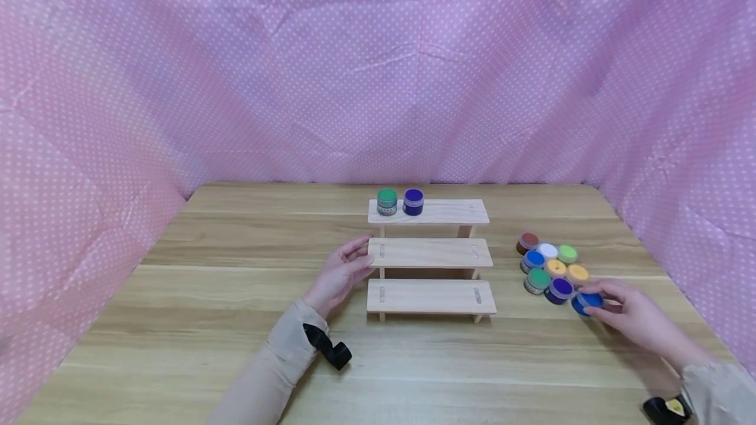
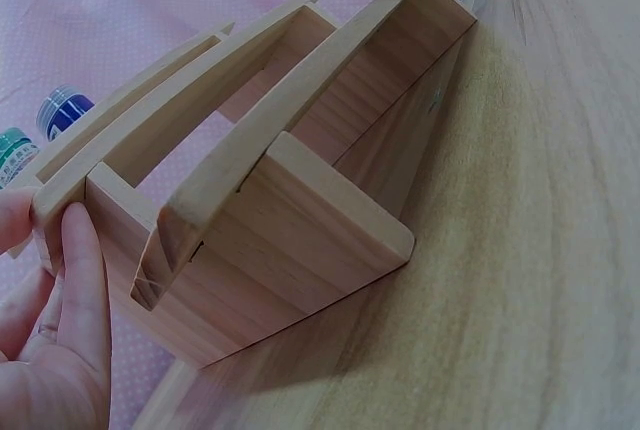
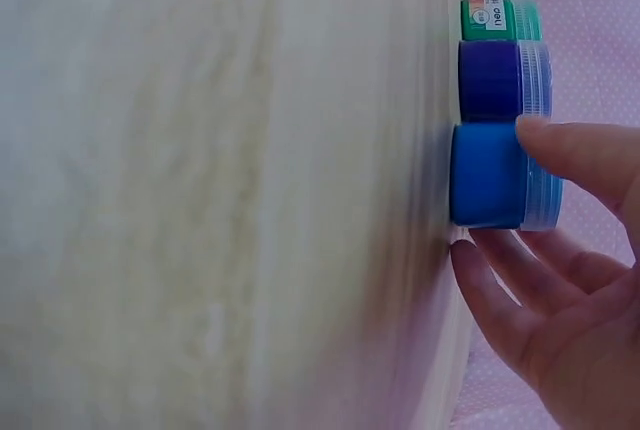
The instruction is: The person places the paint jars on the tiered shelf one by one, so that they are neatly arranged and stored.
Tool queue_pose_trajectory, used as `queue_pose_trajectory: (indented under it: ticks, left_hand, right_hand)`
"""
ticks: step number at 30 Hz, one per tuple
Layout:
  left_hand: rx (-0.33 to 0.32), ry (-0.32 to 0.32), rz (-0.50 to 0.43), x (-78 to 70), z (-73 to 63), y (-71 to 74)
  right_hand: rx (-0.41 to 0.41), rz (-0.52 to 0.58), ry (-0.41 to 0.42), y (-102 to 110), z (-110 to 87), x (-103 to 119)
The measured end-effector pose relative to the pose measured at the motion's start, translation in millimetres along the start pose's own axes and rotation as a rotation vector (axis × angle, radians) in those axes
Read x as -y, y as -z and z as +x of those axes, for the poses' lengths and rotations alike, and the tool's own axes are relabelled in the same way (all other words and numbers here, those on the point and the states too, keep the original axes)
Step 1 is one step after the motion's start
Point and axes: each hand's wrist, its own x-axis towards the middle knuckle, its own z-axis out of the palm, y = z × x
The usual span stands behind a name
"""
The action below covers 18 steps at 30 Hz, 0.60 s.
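My left hand (image 1: 338, 275) pinches the left end of the middle step of a three-tier wooden rack (image 1: 430, 252), thumb on one face and fingers on the other. On the rack's top step stand a green-lidded paint jar (image 1: 386, 202) and a dark-blue paint jar (image 1: 413, 202). Over at the right, my right hand (image 1: 634, 315) holds a bright blue paint jar (image 3: 490, 178) between thumb and fingers, its base on or very near the table. Right beside that jar sits another dark-blue paint jar (image 3: 490, 80), with a green paint jar (image 3: 487, 18) beyond it.
Several more jars cluster right of the rack, among them a brown one (image 1: 527, 242), a white one (image 1: 547, 251), a light green one (image 1: 567, 254) and a yellow one (image 1: 555, 268). A pink dotted cloth (image 1: 378, 84) surrounds the wooden table (image 1: 236, 267).
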Motion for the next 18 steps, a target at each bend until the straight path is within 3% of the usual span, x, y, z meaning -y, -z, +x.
queue_pose_trajectory:
  ticks: [13,18]
  left_hand:
    - [0.0,0.0,0.006,-1.1,-2.7,-0.2]
    - [0.007,-0.005,0.005,-1.1,-2.6,-0.1]
  right_hand:
    - [0.008,-0.014,0.033,-1,-0.3,-3]
    - [0.102,-0.056,-0.071,5,4.3,6]
